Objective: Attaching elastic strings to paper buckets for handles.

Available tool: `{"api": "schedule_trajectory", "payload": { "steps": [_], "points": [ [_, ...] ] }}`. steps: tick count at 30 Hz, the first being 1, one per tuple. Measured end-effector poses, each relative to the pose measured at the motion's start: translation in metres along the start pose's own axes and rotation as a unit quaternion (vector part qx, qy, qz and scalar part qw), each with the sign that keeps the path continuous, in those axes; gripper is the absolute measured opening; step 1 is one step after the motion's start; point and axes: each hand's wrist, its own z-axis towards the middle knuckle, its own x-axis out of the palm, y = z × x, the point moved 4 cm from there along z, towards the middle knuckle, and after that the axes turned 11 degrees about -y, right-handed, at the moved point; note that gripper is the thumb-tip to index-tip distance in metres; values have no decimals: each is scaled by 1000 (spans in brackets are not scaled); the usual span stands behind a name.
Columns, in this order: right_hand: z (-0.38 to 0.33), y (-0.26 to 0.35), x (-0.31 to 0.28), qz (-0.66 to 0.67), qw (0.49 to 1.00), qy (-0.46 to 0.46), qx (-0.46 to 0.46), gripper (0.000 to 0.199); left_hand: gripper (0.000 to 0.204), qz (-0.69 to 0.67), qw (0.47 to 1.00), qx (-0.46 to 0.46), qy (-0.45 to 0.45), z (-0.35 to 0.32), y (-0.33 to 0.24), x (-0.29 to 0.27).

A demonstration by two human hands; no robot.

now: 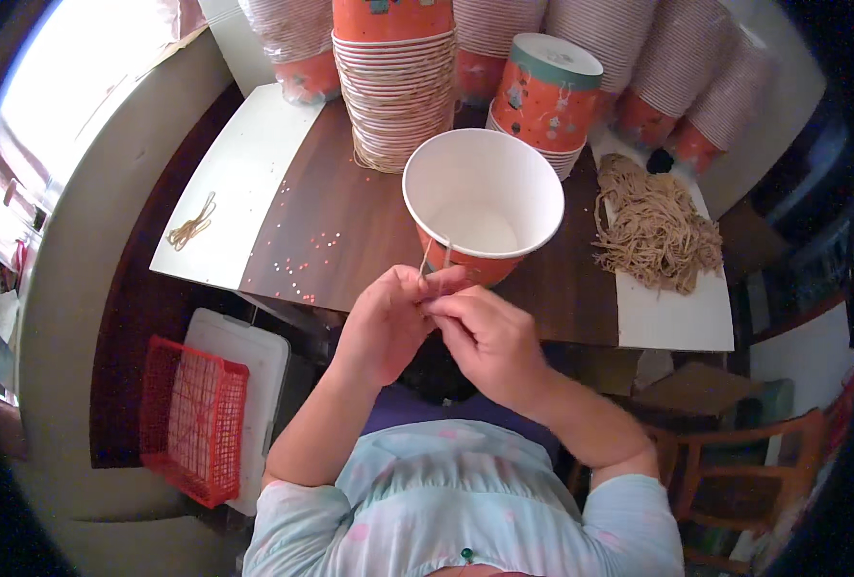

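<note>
One open orange-and-white paper cup (483, 204), empty, tilted at the near table (340, 231) edge. Left hand (387, 322) and right hand (489, 338), touching just below it, grips clenched on one thin tan rubber band (434, 258) reaching the cup's wall. One heap of tan rubber bands (654, 231) right; bare table left.

Head view, straight down, close
</note>
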Motion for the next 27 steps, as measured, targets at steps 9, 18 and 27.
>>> {"api": "schedule_trajectory", "payload": {
  "steps": [9,18,27],
  "points": [
    [-5,-13,-3,-31,999,-40,11,9,3,218,956,189,-43,-13,-3,-9],
    [3,-21,7,77,985,-59,144,16,7,446,830,329,-66,-17,4,-13],
    [1,-32,11,127,970,-7,208,6,31,539,713,442,-75,-23,-23,13]
  ]
}}
